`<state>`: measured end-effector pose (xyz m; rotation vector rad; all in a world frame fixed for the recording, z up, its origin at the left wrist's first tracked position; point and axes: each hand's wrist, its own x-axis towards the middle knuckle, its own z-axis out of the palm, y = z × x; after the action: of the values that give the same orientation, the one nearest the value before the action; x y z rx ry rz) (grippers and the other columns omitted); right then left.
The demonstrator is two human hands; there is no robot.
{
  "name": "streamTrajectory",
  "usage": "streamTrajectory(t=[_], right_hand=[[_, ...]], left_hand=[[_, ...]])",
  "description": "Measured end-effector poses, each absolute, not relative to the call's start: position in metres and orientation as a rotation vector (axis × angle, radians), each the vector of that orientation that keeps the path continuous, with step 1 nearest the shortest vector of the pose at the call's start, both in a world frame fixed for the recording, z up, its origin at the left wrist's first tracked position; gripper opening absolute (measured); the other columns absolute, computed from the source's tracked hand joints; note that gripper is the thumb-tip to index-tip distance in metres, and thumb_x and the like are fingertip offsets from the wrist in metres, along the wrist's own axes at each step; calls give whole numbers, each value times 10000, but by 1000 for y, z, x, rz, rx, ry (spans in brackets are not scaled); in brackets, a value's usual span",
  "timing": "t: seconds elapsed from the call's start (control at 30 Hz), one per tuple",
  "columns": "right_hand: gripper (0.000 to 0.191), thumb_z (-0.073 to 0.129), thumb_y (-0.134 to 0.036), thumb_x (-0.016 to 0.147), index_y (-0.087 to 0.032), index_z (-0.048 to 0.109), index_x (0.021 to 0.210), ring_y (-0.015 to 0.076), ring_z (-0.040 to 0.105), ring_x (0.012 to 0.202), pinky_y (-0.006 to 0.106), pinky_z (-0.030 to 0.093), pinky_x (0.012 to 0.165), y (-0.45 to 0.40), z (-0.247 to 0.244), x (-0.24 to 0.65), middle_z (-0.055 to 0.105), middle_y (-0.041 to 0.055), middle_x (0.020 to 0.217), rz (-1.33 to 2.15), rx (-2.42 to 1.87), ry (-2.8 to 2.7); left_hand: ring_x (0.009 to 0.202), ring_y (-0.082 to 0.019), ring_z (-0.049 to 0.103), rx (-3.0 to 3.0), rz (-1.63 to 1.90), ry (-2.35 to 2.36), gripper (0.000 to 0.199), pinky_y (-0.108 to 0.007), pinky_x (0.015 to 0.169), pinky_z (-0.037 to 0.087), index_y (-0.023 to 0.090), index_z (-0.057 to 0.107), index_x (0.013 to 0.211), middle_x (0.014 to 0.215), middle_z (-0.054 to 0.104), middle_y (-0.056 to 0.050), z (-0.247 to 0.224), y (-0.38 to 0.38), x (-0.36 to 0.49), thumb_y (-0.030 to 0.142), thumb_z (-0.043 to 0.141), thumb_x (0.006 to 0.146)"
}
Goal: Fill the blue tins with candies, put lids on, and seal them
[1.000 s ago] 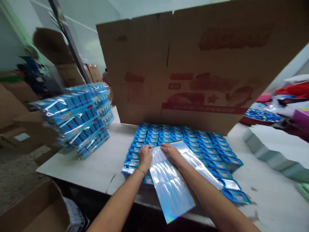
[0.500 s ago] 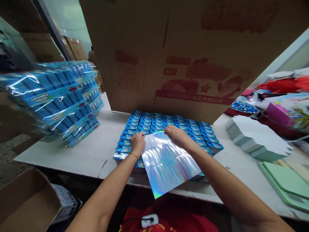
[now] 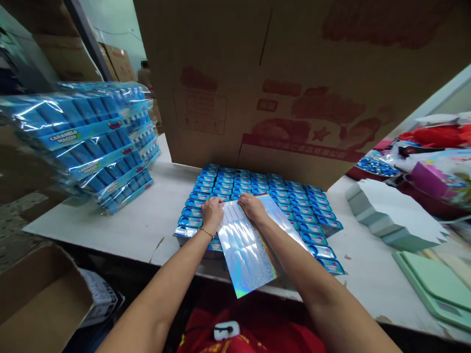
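Observation:
A shiny holographic sheet, divided by lines into strips near its top, slants over rows of small blue boxes and past the table's front edge. My left hand, with a bangle at the wrist, grips the sheet's upper left edge. Close beside it, my right hand has its fingers pinched together at the top of the sheet. Whatever lies between those right fingertips is hidden. The right forearm crosses over the sheet's right part.
A large cardboard box stands behind the rows. Wrapped stacks of blue packs are on the left of the white table. On the right are grey-white stacked cards and a green scale. An open carton sits lower left.
My right hand has moved left along the sheet's top, closer to my left hand. The left hand keeps its hold. The view has shifted slightly.

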<state>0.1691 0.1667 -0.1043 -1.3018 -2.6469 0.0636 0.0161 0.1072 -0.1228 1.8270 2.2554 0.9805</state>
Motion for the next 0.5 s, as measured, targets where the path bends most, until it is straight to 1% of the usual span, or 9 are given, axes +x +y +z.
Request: streamTrajectory(t=[0.13, 0.2, 0.27, 0.37, 0.43, 0.5], right_hand=[[220, 396, -183, 876, -144, 612, 855, 163, 514, 898, 232, 353, 773, 156, -79, 187, 594, 94, 950, -87, -1190, -2722], [208, 405, -182, 863, -147, 606, 820, 173, 519, 858, 249, 352, 755, 144, -52, 198, 595, 98, 910, -177, -1173, -2744], [187, 420, -189, 847, -157, 600, 806, 170, 524, 824, 252, 354, 726, 129, -22, 208, 597, 85, 879, -168, -1210, -2676], [157, 461, -232, 810, -169, 595, 758, 150, 533, 743, 239, 361, 658, 108, 10, 208, 604, 49, 804, 109, -1318, -2465], [167, 475, -259, 786, -164, 588, 708, 132, 537, 666, 224, 367, 596, 99, 16, 197, 592, 27, 699, 465, -1352, -2322], [165, 492, -275, 761, -153, 579, 689, 116, 536, 598, 207, 371, 536, 93, 9, 180, 567, 10, 621, 862, -1344, -2137]], left_hand=[[892, -214, 523, 1823, 968, 2272, 135, -339, 765, 318, 200, 604, 818, 898, 615, -64, -124, 106, 17, 232, 473, 817], [887, -220, 523, 1828, 963, 2262, 148, -350, 769, 323, 199, 610, 813, 889, 614, -72, -125, 107, 17, 230, 465, 818], [890, -231, 524, 1815, 987, 2233, 153, -365, 783, 329, 194, 621, 801, 881, 614, -84, -124, 109, 18, 227, 472, 810], [941, -238, 521, 1671, 1229, 2086, 155, -369, 828, 341, 183, 638, 827, 929, 615, -97, -118, 107, 16, 264, 513, 788], [957, -220, 532, 1433, 1481, 1827, 244, -344, 825, 370, 176, 640, 886, 961, 622, -93, -110, 97, 12, 346, 482, 810], [928, -192, 559, 1154, 1601, 1484, 382, -310, 778, 408, 174, 632, 947, 964, 632, -81, -100, 79, 4, 452, 394, 839]])
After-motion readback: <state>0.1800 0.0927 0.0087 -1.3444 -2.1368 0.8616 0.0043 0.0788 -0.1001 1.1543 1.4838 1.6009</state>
